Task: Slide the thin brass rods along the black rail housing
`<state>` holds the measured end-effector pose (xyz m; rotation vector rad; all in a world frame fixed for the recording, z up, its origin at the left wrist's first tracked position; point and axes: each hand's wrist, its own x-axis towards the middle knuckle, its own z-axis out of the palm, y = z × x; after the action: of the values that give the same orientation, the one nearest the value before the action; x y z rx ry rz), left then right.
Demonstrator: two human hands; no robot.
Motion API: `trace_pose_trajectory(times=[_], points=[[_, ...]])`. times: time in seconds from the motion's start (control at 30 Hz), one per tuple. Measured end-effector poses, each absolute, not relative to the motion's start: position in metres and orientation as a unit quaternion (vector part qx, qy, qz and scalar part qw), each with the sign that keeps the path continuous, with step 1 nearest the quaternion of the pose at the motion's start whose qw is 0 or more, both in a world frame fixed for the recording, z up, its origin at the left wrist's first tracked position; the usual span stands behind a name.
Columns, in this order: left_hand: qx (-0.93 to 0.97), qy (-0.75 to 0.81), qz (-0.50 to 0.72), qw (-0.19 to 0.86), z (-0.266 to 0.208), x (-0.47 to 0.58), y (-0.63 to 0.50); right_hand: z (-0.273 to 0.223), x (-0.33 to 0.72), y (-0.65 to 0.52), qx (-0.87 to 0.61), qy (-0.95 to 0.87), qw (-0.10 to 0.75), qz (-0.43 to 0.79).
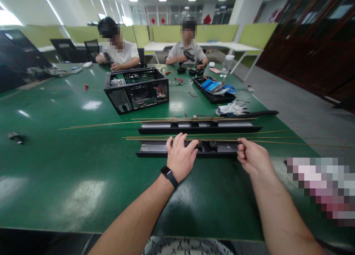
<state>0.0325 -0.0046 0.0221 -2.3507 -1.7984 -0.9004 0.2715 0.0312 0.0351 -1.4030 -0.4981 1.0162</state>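
Observation:
My left hand (181,155) lies with its fingers spread over a long black-and-silver rail (151,147). Its fingertips reach the thin brass-coloured rods (146,138) that run lengthwise above that rail. At the rail's right end, my right hand (253,155) is closed in a pinch on one such rod (280,142), which sticks out to the right. Small dark blocks (212,146) sit in the rail's channel between my hands. Just beyond lies a second, similar rail (161,130), with more thin rods (111,124) along it, extending to the left.
A black computer case (135,90) stands behind the rails. To its right are a black tray (222,98) with blue items, white gloves (233,108) and a clear jug (226,65). Two people sit across the green table (69,166); one holds a dark power tool (189,56).

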Motion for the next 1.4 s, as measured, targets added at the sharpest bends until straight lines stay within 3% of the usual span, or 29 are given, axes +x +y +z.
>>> trace_pose_trajectory(times=[1.4], points=[[-0.761,-0.576,-0.296,0.031,0.0198,0.0325,-0.0030,0.0305,0.2720,0.0324,-0.609,-0.232,0.626,0.428]])
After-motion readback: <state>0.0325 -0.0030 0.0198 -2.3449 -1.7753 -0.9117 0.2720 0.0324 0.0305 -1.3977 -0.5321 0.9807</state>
